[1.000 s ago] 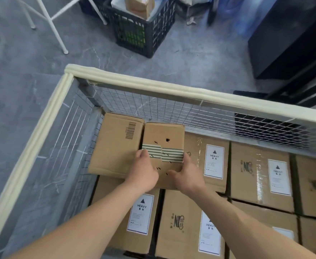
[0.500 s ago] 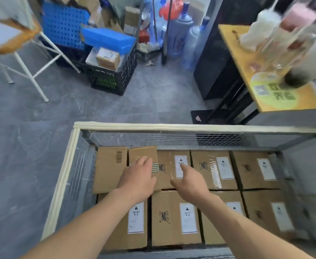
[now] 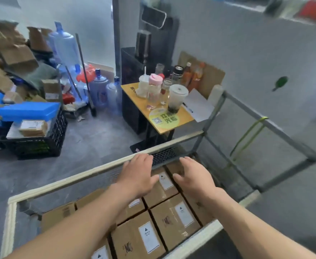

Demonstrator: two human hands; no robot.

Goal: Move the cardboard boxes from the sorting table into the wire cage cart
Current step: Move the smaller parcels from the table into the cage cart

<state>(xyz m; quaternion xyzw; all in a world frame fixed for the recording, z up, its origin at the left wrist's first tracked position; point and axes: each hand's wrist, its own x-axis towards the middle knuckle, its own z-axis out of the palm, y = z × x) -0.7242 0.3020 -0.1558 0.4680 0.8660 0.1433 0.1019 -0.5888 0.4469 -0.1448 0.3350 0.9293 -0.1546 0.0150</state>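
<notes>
Far left: black plastic lattice crate (image 3: 35, 144) on the grey floor, a small parcel on top of it. Blue-capped clear water jugs (image 3: 99, 90) behind. Wire cage cart with cream padded rim (image 3: 69, 181) fills the foreground; brown cardboard boxes with white labels (image 3: 134, 240) lie packed flat inside it, side by side. Left hand (image 3: 137, 176) flat, fingers straight, empty, over the boxes near the far rim. Right hand (image 3: 192, 176) beside it, fingers spread, empty. Beyond the cart, a yellow-topped bench (image 3: 182, 118) carries cups and bottles.
</notes>
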